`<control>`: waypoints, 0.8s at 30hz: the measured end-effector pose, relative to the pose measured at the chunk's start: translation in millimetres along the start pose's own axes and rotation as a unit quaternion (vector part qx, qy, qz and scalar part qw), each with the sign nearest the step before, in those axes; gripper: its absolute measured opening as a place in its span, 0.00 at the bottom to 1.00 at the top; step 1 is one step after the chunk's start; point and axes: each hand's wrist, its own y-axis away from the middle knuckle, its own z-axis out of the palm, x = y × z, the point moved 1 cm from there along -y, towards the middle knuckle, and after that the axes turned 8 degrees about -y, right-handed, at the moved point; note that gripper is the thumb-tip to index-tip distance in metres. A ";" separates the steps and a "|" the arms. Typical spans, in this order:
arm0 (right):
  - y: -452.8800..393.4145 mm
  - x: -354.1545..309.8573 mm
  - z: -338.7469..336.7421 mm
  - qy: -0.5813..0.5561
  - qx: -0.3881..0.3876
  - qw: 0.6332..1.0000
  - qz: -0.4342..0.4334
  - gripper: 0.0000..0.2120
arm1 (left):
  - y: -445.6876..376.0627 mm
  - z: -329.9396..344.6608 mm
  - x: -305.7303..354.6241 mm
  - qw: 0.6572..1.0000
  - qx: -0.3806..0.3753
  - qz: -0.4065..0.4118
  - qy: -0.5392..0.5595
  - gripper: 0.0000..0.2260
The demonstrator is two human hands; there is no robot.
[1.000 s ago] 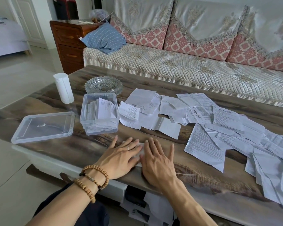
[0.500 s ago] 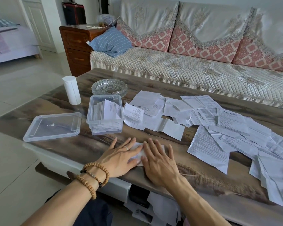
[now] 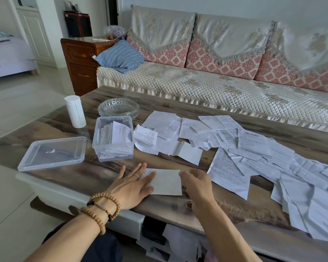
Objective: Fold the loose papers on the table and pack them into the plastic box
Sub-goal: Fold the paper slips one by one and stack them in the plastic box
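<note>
A folded white paper (image 3: 167, 183) lies near the table's front edge. My left hand (image 3: 133, 184) presses flat on its left part, fingers straight. Just off the paper's right edge, my right hand (image 3: 195, 184) has loosely bent fingers whose tips touch that edge; it is blurred. The clear plastic box (image 3: 102, 148) stands behind my left hand and holds several folded papers upright. Its clear lid (image 3: 51, 153) lies flat to the box's left. Several loose papers (image 3: 235, 144) spread over the table's middle and right.
A glass dish (image 3: 118, 108) and a white roll (image 3: 75, 111) stand behind the box. The brown table (image 3: 95, 173) ends just under my wrists. A quilted sofa (image 3: 197, 86) runs along its far side. More papers lie on a shelf under the table (image 3: 180, 242).
My right hand has slid off the folded paper to its right edge, uncovering the sheet. My left hand still presses the left part.
</note>
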 end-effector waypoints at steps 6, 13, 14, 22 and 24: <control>-8.9 -15.3 2.0 -0.016 -0.014 0.997 0.079 0.28 | 0.3 3.0 0.3 1.000 0.018 -0.001 -0.004 0.24; 0.1 -11.7 7.0 0.158 -0.143 0.976 0.045 0.09 | 4.9 3.3 3.4 0.999 0.035 -0.005 0.030 0.24; 0.4 -11.0 7.2 0.176 -0.149 0.973 0.025 0.10 | 5.7 -0.6 3.9 0.997 0.044 -0.011 0.061 0.25; -12.1 -34.7 7.2 0.008 -0.185 0.981 -0.063 0.05 | 11.1 -53.0 -11.8 0.906 0.159 -0.093 0.381 0.07; -13.1 -43.0 15.8 -0.084 -0.153 0.983 -0.047 0.03 | 14.6 -55.3 -17.3 0.886 0.193 -0.123 0.404 0.09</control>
